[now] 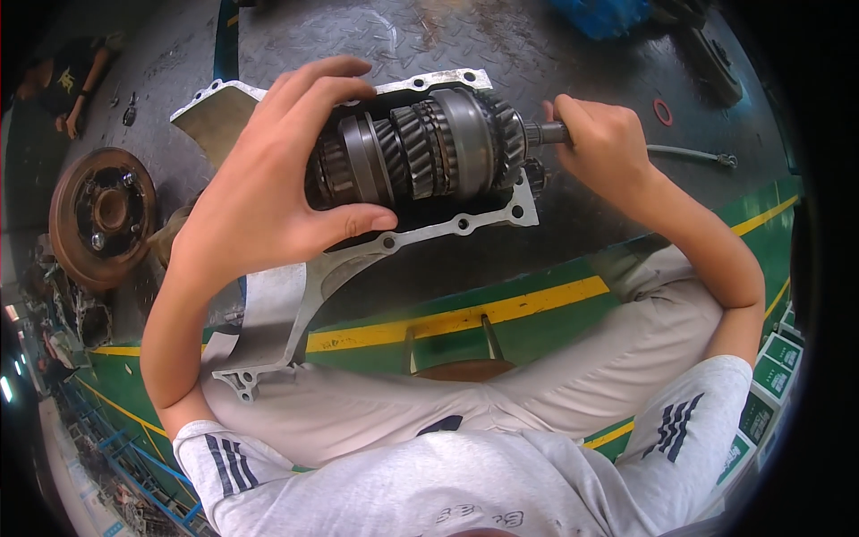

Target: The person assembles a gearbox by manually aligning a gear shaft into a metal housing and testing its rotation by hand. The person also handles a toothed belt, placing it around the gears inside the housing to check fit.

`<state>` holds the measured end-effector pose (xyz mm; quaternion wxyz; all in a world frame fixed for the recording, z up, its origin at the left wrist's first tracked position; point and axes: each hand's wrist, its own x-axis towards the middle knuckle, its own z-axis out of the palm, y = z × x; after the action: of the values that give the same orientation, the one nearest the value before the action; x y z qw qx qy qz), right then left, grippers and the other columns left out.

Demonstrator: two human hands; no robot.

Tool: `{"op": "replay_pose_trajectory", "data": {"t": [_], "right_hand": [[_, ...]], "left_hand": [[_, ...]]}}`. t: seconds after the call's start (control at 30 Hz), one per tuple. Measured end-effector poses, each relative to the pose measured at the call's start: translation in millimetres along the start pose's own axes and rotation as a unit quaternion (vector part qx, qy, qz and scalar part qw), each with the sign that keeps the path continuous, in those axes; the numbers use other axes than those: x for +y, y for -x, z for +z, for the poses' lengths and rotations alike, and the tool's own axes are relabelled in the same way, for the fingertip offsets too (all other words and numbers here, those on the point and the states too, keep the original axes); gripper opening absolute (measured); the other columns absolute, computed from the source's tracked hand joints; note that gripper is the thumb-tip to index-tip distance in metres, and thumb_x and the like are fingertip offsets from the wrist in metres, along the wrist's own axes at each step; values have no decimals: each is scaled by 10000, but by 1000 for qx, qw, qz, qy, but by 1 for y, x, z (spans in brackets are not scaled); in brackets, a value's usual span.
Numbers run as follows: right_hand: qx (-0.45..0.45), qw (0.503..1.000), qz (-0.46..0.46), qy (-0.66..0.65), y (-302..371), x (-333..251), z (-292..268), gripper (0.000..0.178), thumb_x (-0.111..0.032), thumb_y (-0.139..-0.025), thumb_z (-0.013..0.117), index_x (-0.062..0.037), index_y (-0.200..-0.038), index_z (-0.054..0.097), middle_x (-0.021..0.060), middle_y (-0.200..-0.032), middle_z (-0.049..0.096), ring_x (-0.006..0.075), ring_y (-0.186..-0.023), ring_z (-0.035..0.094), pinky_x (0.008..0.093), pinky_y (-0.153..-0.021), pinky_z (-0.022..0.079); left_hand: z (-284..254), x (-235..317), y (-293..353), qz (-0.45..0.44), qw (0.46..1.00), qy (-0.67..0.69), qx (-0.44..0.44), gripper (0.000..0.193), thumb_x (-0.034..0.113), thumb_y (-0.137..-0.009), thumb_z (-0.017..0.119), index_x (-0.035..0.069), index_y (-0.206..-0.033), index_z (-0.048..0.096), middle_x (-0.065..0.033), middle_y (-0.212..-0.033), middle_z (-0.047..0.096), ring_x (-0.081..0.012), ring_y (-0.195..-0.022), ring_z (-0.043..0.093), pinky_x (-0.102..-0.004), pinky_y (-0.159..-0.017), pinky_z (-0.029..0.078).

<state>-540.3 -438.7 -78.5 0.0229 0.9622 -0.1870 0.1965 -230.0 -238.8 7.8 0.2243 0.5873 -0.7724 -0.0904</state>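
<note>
A gear shaft point(420, 148) with several helical gears and smooth rings lies along the opening of a cast metal gearbox housing point(456, 224). My left hand point(286, 170) spans the left end of the gears, fingers over the far side and thumb along the near side. Its fingers are spread around the stack, and the palm hides that end. My right hand point(599, 139) is closed round the thin splined shaft end point(548, 133), which sticks out to the right beyond the housing. A smaller gear point(537, 174) shows just below that end.
The checkered metal tabletop point(573, 80) carries a rusty round hub point(109, 217) at left, a red ring point(662, 112) and a thin rod point(689, 154) at right. Blue material point(604, 13) lies at the back. Another person point(76, 80) is at far left.
</note>
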Motion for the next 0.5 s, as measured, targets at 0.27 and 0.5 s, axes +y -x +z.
{"op": "replay_pose_trajectory", "data": {"t": [0.27,0.5], "right_hand": [[-358,910,100,-182,-43,16,-44,173,-77,-729,759,58,-790,669,178,-653,650,356,-644,683,445,-619,526],[-635,671,115,-364,-82,44,-27,290,-104,-711,771,-69,-636,493,17,-533,488,119,-407,436,286,-419,294]], "left_hand": [[-1,-3,1,7,1000,-22,-3,843,481,-709,935,61,-1385,657,-177,-1617,530,-456,-1439,550,-550,-1182,449],[-7,-9,-7,25,998,-29,-52,849,470,-694,938,66,-1379,642,-169,-1636,511,-434,-1514,467,-549,-1232,401]]}}
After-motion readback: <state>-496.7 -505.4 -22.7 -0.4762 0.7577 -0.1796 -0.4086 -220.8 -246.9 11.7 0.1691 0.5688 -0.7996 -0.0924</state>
